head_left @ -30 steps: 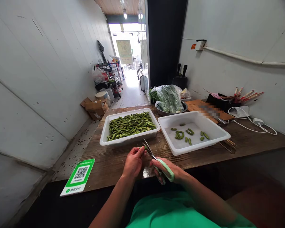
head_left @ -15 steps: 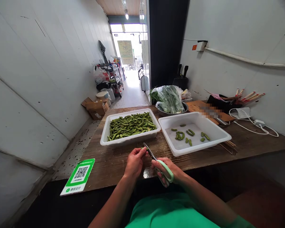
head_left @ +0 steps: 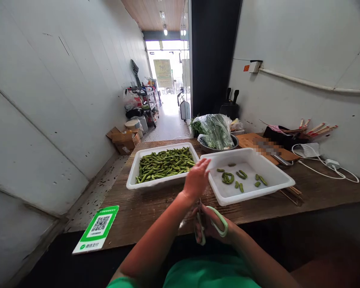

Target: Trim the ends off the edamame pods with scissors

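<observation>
My left hand (head_left: 197, 179) is raised over the near left corner of the right-hand white tray (head_left: 252, 195), its fingers pointing at the tray. Motion blurs the fingers, and whether anything is between them I cannot make out. Several green bean pods (head_left: 228, 178) lie scattered on that tray's floor. Closer to my body, my right hand (head_left: 208, 224) grips scissors (head_left: 220, 222) by their pale green handles; my left wrist partly covers the blades. The left-hand white tray (head_left: 131, 176) holds a large heap of green bean pods (head_left: 165, 164).
Behind the trays are a bowl (head_left: 235, 144) with bagged leafy greens (head_left: 216, 130) and a wooden cutting board (head_left: 249, 141). A white cable (head_left: 318, 160) and thin sticks (head_left: 291, 196) lie to the right. A green QR-code card (head_left: 97, 228) sits at the table's front left.
My left hand has left the scissor blades and moved up and right to the right-hand tray. The scissors have dropped slightly in my right hand. The view has tilted up a little.
</observation>
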Demonstrator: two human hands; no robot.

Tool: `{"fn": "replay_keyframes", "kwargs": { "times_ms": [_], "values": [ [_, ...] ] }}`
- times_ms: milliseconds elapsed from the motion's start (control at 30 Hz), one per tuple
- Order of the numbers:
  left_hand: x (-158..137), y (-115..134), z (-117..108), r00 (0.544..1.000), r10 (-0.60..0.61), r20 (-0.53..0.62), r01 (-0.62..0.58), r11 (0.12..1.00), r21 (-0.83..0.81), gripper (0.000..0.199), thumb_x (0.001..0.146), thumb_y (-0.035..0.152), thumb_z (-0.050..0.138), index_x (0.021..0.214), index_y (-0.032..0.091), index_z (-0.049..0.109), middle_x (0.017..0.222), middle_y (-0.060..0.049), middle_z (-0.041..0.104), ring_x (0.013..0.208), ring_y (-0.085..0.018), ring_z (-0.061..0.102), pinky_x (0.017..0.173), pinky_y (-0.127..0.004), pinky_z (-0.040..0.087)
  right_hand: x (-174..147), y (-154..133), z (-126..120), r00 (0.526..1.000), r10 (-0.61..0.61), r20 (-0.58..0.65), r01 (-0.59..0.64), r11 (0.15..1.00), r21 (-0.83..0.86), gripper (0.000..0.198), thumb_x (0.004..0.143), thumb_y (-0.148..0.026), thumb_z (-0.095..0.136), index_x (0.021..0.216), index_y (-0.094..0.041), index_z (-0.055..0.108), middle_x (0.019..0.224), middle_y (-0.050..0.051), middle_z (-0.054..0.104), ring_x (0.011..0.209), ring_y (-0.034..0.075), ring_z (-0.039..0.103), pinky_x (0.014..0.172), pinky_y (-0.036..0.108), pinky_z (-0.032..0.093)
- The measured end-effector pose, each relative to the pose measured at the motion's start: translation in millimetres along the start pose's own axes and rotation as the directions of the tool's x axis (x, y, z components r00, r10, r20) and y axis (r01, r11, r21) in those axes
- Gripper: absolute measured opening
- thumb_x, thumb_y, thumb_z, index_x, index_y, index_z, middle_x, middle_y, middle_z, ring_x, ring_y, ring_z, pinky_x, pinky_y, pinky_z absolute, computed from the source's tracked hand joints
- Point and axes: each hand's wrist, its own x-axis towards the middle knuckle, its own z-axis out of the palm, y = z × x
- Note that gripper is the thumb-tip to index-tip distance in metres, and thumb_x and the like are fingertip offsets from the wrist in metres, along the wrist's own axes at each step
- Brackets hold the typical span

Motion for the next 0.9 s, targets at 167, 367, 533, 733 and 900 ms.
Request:
{"fn": "replay_keyframes", "kwargs": {
  "times_ms": [167, 367, 533, 733, 900],
  "values": [
    [26, -63, -49, 0.970, -0.224, 0.098, 0.144, 0.847, 0.512, 0.024, 0.079, 0.022, 0.053, 0.094, 0.020, 0.071, 0.098, -0.011, 0.067, 0.093, -0.025, 0.060, 0.082, -0.033, 0.044, 0, 0, -9, 0.999, 0.034, 0.002, -0.034, 0.998, 0.060, 0.047, 0.083, -0.059, 0.047, 0.101, -0.016, 0.052, 0.066, 0.000, 0.055, 0.052, 0.015, 0.056, 0.052, 0.033, 0.047],
    [39, -88, -55, 0.956, -0.205, 0.208, 0.065, 0.845, 0.531, 0.015, 0.069, 0.017, 0.060, 0.077, 0.021, 0.073, 0.090, -0.008, 0.065, 0.084, -0.021, 0.060, 0.075, -0.028, 0.043, 6, 5, -16, 0.999, 0.032, -0.010, -0.031, 0.996, 0.078, 0.049, 0.083, -0.059, 0.047, 0.105, -0.015, 0.050, 0.066, 0.000, 0.056, 0.053, 0.015, 0.056, 0.052, 0.032, 0.048],
    [26, -70, -58, 0.994, -0.109, 0.024, 0.098, 0.957, 0.272, 0.019, 0.078, 0.027, 0.053, 0.086, 0.017, 0.067, 0.083, -0.005, 0.066, 0.074, -0.016, 0.059, 0.072, -0.026, 0.044, 2, 3, -11, 1.000, -0.003, -0.016, 0.003, 1.000, 0.025, 0.048, 0.083, -0.059, 0.047, 0.103, -0.016, 0.049, 0.065, -0.001, 0.055, 0.051, 0.014, 0.055, 0.050, 0.031, 0.048],
    [-47, -47, -58, 0.973, -0.221, 0.064, 0.230, 0.956, -0.184, 0.025, 0.076, 0.038, 0.057, 0.086, 0.017, 0.068, 0.070, -0.002, 0.066, 0.063, -0.015, 0.057, 0.061, -0.024, 0.042, -5, -12, 7, 0.982, -0.108, -0.156, 0.066, 0.966, -0.252, 0.048, 0.078, -0.062, 0.053, 0.094, -0.017, 0.046, 0.062, -0.004, 0.052, 0.043, 0.009, 0.050, 0.041, 0.023, 0.044],
    [-87, -51, -51, 0.880, -0.438, 0.183, 0.473, 0.773, -0.423, 0.033, 0.069, 0.043, 0.065, 0.084, 0.014, 0.071, 0.069, -0.004, 0.066, 0.061, -0.014, 0.054, 0.056, -0.023, 0.040, -1, -19, 15, 0.978, -0.078, -0.195, -0.013, 0.903, -0.430, 0.047, 0.074, -0.063, 0.055, 0.082, -0.018, 0.045, 0.059, -0.006, 0.049, 0.040, 0.007, 0.047, 0.034, 0.018, 0.040]
  ]
}}
